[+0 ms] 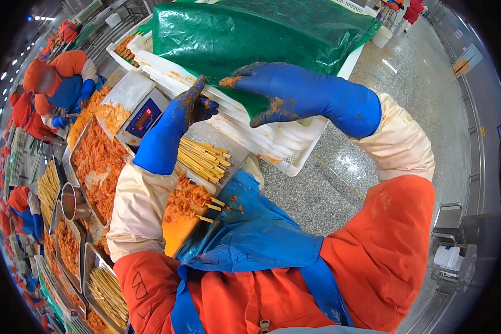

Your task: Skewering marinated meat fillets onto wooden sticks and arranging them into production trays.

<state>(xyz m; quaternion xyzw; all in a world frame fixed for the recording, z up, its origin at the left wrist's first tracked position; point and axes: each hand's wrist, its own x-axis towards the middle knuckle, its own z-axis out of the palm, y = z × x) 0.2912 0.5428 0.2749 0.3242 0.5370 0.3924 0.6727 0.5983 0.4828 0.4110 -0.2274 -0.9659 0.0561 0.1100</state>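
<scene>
My left hand (188, 108), in a blue glove smeared with orange marinade, is near the side of a stack of white plastic trays (275, 142). Its fingers are apart, and I see nothing held. A green plastic sheet (242, 37) drapes over the top of the stack. Over the sheet's near edge is my right hand (279, 92), gloved alike, thumb and fingers spread. A corner of the sheet shows between them; whether they touch it is unclear. Below my left hand lie a bundle of bamboo skewers (204, 158) and orange marinated meat (185, 198) on a yellow board (177, 234).
A digital scale (144, 117) stands left of the trays, beside a large pan of marinated meat (98, 167). More skewers (108, 294) and a metal cup (73, 202) are farther left. Co-workers (58, 83) work along the table. Wet speckled floor (346, 167) lies at the right.
</scene>
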